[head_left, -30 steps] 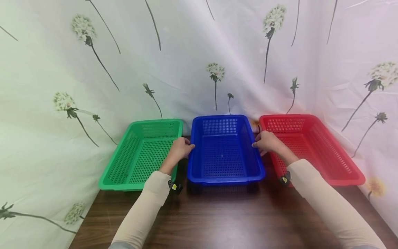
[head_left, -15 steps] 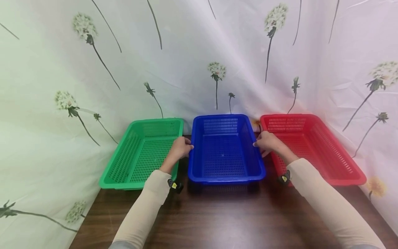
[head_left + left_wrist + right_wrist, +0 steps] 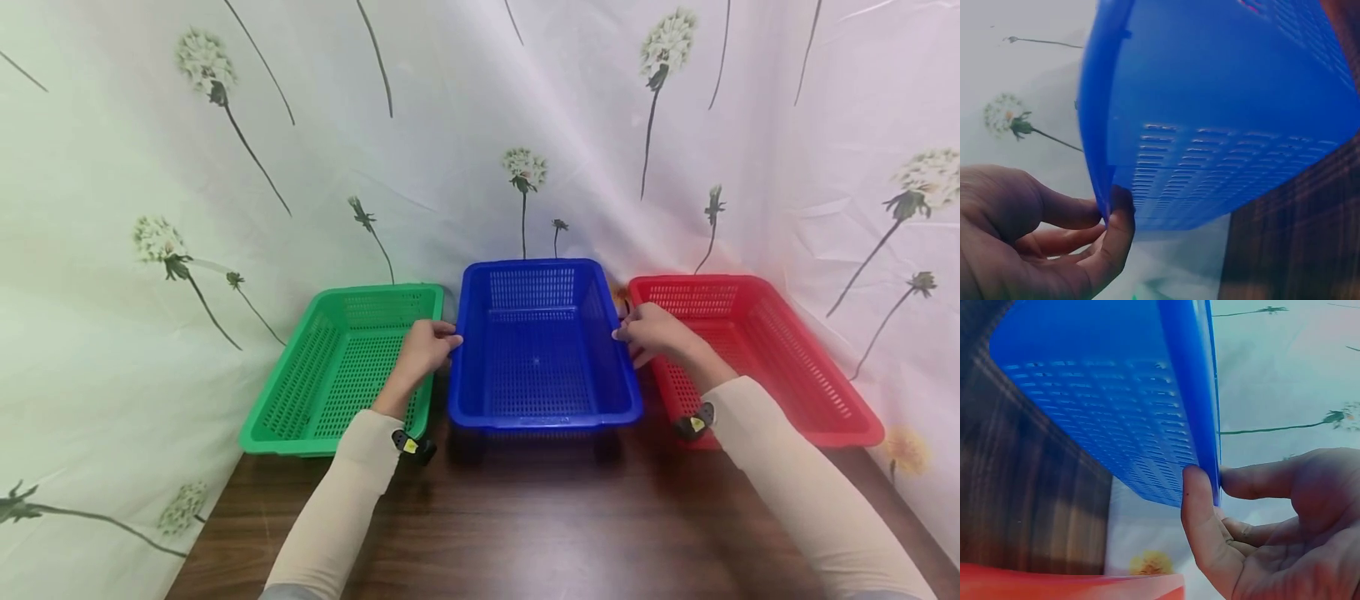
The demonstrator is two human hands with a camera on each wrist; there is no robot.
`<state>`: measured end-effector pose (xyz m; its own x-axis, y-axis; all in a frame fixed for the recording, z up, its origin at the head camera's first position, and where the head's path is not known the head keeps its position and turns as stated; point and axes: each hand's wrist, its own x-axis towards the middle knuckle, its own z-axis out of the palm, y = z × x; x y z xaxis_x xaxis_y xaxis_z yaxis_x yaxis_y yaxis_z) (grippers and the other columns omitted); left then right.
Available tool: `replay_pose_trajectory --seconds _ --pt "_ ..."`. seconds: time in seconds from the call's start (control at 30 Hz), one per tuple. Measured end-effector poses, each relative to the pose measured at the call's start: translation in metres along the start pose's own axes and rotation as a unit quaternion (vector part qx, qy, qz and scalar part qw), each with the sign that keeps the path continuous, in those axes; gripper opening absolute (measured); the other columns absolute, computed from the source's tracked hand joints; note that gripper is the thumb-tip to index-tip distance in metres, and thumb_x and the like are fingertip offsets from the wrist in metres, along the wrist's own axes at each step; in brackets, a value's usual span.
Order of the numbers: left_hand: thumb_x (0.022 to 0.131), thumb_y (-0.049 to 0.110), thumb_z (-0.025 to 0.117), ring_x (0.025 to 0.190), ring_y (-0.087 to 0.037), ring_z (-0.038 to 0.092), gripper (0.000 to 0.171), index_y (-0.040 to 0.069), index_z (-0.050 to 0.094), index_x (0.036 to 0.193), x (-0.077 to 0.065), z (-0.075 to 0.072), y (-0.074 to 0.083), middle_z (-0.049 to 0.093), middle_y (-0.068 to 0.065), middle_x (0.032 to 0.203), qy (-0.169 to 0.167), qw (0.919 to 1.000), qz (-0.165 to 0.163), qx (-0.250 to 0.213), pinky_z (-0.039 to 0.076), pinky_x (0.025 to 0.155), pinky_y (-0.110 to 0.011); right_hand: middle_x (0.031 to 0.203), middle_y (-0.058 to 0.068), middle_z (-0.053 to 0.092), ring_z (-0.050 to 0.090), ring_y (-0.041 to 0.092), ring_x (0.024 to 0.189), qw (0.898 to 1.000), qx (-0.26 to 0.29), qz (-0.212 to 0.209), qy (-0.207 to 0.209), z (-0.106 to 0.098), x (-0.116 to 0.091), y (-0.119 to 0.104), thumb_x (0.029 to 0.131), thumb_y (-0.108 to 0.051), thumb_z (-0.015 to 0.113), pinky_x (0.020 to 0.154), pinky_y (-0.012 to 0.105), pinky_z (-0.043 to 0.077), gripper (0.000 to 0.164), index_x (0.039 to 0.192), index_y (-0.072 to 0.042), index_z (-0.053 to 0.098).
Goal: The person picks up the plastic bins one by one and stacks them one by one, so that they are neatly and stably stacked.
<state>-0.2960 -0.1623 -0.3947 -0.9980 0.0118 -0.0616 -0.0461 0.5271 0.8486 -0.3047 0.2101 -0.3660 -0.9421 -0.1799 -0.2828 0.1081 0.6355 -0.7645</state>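
Observation:
A blue plastic basket (image 3: 536, 367) with slotted walls is in the middle of the head view, held by its two side rims. My left hand (image 3: 426, 348) pinches the left rim; in the left wrist view the thumb lies on one side of the rim and curled fingers (image 3: 1119, 225) on the other. On the opposite side my right hand (image 3: 651, 332) pinches the right rim, its fingers (image 3: 1200, 500) curled under the lip in the right wrist view. The basket appears raised a little off the table, and nothing lies in it.
A green basket (image 3: 258, 425) stands to the left and a red basket (image 3: 825, 408) to the right, both on the dark wooden table (image 3: 525, 517). Behind them hangs a white curtain (image 3: 450, 167) printed with dandelions.
The blue basket has moved upward in the head view over the last half second, with both hands rising along with it. The green and red baskets have stayed put.

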Motion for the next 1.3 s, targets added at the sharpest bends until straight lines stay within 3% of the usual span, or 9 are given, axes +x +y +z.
replay_pose_trajectory --seconds 0.17,0.33,0.47,0.7,0.87,1.07,1.3 --pt "0.107 0.013 0.063 0.099 -0.03 0.075 0.039 -0.006 0.063 0.142 -0.004 -0.008 0.007 0.071 -0.027 0.134 0.018 0.9997 0.006 -0.019 0.063 0.077 -0.03 0.115 0.03 0.069 0.076 0.033 0.095 1.0 0.018 0.003 0.002 -0.008 -0.006 -0.011 0.109 -0.011 0.057 0.082 0.047 0.067 0.032 0.127 0.016 0.055" --pt "0.108 0.013 0.063 0.103 -0.029 0.074 0.038 -0.004 0.064 0.142 -0.009 -0.018 0.015 0.071 -0.026 0.134 0.027 0.9985 0.009 -0.046 0.064 0.09 -0.042 0.119 0.03 0.066 0.074 0.033 0.097 0.999 0.034 -0.003 0.004 -0.014 -0.011 -0.02 0.109 -0.012 0.058 0.086 0.049 0.066 0.04 0.137 0.015 0.053" --pt "0.108 0.013 0.062 0.103 -0.029 0.075 0.038 -0.005 0.064 0.142 -0.015 -0.026 0.021 0.071 -0.027 0.133 0.031 0.9971 0.013 -0.068 0.064 0.094 -0.044 0.118 0.029 0.064 0.072 0.033 0.097 0.999 0.039 -0.014 0.004 -0.016 -0.016 -0.027 0.109 -0.013 0.058 0.088 0.05 0.066 0.038 0.136 0.014 0.054" --pt "0.108 0.016 0.064 0.102 -0.025 0.076 0.037 -0.003 0.066 0.14 -0.018 -0.041 0.026 0.071 -0.025 0.133 0.041 0.9953 0.019 -0.085 0.065 0.089 -0.036 0.118 0.028 0.068 0.075 0.029 0.092 0.998 0.06 -0.031 0.003 -0.018 -0.018 -0.038 0.108 -0.013 0.059 0.085 0.048 0.067 0.039 0.135 0.014 0.055" --pt "0.108 0.019 0.065 0.097 -0.017 0.075 0.038 -0.001 0.066 0.141 -0.018 -0.05 0.027 0.071 -0.023 0.135 0.049 0.9948 0.014 -0.088 0.065 0.09 -0.032 0.106 0.021 0.072 0.074 0.025 0.087 0.996 0.078 -0.036 -0.005 -0.018 -0.018 -0.046 0.109 -0.013 0.058 0.081 0.043 0.068 0.035 0.132 0.014 0.057" --pt "0.107 0.021 0.066 0.088 -0.009 0.072 0.039 0.0 0.068 0.14 -0.02 -0.064 0.029 0.071 -0.024 0.134 0.064 0.9949 0.009 -0.078 0.063 0.089 -0.03 0.086 0.009 0.066 0.068 0.021 0.08 0.995 0.089 -0.044 -0.015 -0.017 -0.019 -0.059 0.109 -0.013 0.058 0.077 0.038 0.068 0.028 0.124 0.01 0.059" --pt "0.106 0.023 0.068 0.082 -0.003 0.069 0.04 -0.001 0.068 0.138 -0.026 -0.082 0.027 0.073 -0.02 0.126 0.076 0.9939 0.01 -0.08 0.06 0.08 -0.019 0.084 0.008 0.067 0.07 0.019 0.077 0.992 0.106 -0.056 -0.034 -0.009 -0.018 -0.076 0.108 -0.011 0.058 0.074 0.036 0.067 0.023 0.118 0.01 0.059"
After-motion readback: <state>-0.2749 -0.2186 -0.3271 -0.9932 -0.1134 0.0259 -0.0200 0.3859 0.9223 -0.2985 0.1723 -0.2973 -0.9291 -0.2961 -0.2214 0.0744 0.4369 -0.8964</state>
